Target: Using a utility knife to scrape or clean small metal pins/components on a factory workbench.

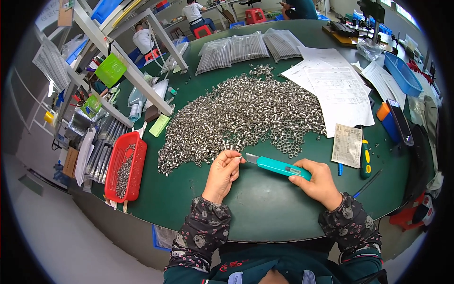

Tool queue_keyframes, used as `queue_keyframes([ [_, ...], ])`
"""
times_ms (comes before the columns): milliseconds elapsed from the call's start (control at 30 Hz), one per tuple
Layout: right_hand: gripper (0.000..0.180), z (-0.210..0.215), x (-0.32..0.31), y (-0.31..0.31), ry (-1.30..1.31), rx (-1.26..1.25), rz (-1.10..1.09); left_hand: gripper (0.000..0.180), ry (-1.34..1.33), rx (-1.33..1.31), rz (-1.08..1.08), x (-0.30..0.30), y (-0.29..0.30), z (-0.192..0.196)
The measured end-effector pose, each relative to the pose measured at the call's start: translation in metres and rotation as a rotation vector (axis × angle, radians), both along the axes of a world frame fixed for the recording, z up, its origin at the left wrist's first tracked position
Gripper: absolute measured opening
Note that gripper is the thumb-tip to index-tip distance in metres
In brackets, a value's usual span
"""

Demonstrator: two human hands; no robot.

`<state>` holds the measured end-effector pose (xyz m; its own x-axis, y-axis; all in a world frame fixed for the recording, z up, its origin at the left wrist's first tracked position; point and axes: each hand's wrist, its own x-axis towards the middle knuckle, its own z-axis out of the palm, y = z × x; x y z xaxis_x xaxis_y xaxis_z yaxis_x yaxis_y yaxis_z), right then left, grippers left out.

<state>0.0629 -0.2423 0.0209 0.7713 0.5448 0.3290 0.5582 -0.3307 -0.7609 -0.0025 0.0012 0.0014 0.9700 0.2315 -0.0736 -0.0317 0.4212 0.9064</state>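
Note:
My right hand point(316, 182) is wrapped round a teal utility knife point(279, 167), its blade out and pointing left. Close to the blade tip, my left hand point(222, 174) pinches a small metal ring point(241, 159), partly hidden by the fingertips. Blade and ring are very near each other; whether they touch I cannot tell. Just beyond both hands spreads a wide heap of small silvery metal rings point(246, 111) on the green table point(255, 208).
A red plastic basket point(137, 165) with more rings stands at the left edge. Bagged metal tubes point(231, 51) lie at the back. Paper sheets point(338, 94), a card point(347, 145), a green-yellow screwdriver handle point(365, 158), a pen point(368, 183) and a phone point(399, 122) are on the right.

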Motion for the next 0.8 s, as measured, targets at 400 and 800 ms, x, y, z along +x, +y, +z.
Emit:
queue_keyframes([
  [400, 0.030, 0.001, 0.003, -0.002, 0.313, -0.066, 0.068, 0.014, 0.001, 0.141, 0.015, -0.001, -0.003, -0.003],
  [800, 0.026, 0.013, 0.000, -0.003, -0.386, 0.084, -0.108, 0.013, 0.077, -0.070, -0.095, -0.003, 0.003, 0.002],
])
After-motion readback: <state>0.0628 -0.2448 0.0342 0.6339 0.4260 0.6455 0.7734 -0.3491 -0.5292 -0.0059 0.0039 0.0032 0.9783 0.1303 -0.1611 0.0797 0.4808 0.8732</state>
